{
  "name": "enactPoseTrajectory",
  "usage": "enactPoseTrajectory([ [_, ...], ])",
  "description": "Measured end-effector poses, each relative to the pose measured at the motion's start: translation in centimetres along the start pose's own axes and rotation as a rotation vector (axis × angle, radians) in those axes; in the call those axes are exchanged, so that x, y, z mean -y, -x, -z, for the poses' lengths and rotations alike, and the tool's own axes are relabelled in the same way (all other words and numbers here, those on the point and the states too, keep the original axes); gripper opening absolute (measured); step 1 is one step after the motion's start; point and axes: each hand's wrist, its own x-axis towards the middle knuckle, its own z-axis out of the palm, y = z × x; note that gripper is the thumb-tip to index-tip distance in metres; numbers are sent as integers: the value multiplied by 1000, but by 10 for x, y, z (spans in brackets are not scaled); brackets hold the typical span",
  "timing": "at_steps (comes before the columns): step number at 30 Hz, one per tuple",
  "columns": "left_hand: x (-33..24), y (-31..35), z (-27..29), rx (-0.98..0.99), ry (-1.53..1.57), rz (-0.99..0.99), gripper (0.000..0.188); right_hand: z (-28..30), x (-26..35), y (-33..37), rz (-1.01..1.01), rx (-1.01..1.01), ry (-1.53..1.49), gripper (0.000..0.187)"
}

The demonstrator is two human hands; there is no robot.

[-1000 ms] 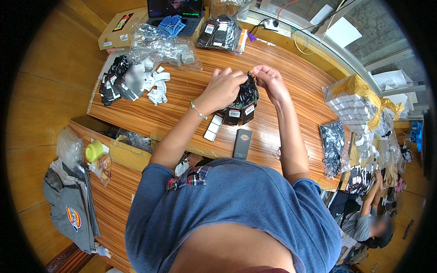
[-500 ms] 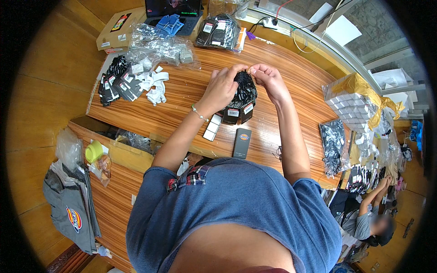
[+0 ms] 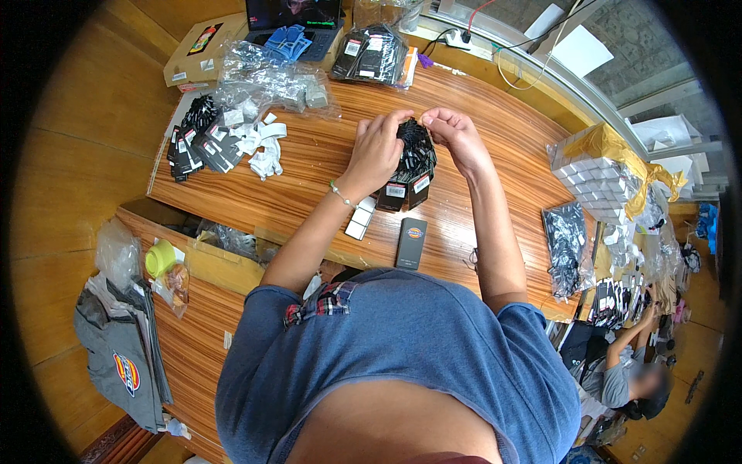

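Head view. Both hands are raised over the middle of the wooden table (image 3: 309, 185), working on one bundle of black tagged items (image 3: 411, 166). The left hand (image 3: 376, 149) is curled around the bundle's left side, fingers closed on it. The right hand (image 3: 456, 135) pinches the top of the bundle between thumb and fingertips, clenched on the black material. The bundle's lower end, with its white tags, hangs just above or on the tabletop; I cannot tell which.

Near side of the bundle: a dark flat box (image 3: 411, 243) lies on the table, just right of a small white card stack (image 3: 360, 220). The two are close together, apart from the bundle.

Far left of the table: a pile of black packets (image 3: 197, 143) with loose white pieces (image 3: 263, 147) just beside it on the right. Behind these, clear plastic bags (image 3: 270, 77) lie heaped. A cardboard box (image 3: 202, 50) sits at the far left corner. Another pack of black items (image 3: 371, 54) lies at the far edge, near a laptop (image 3: 297, 19).

Right side: a wrapped block of small white boxes (image 3: 599, 174) with yellow wrapping, and nearer, a bag of black items (image 3: 568, 243).

Lower left, off the table: a yellow-green cup (image 3: 160, 257) and a grey garment (image 3: 116, 356). Lower right: another person (image 3: 630, 371) seated, well apart.
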Motion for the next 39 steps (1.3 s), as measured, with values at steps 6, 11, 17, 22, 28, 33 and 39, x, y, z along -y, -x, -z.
enactPoseTrajectory([
  [6, -3, 2, -3, -73, 36, 10, 40, 1, 0, 0, -8, 11, 9, 12],
  [11, -3, 3, -6, -30, -70, 7, 40, -4, 5, 1, -6, 1, -22, 11],
  [17, -1, 2, -13, -132, -95, -57, 36, -1, 1, -1, 0, 16, -53, 10],
  [22, 3, 4, -13, -125, -129, -153, 35, -1, 0, -2, -17, -41, -122, 9],
  [28, 14, 8, -14, -118, 198, -60, 35, 6, -4, -4, -128, -72, -245, 11],
  [33, 17, 7, -16, -145, 1090, 178, 30, 16, -15, -8, -185, -62, -276, 11],
  [39, 21, 4, -8, -186, 1414, 347, 29, 18, -15, -7, -217, -62, -297, 12],
])
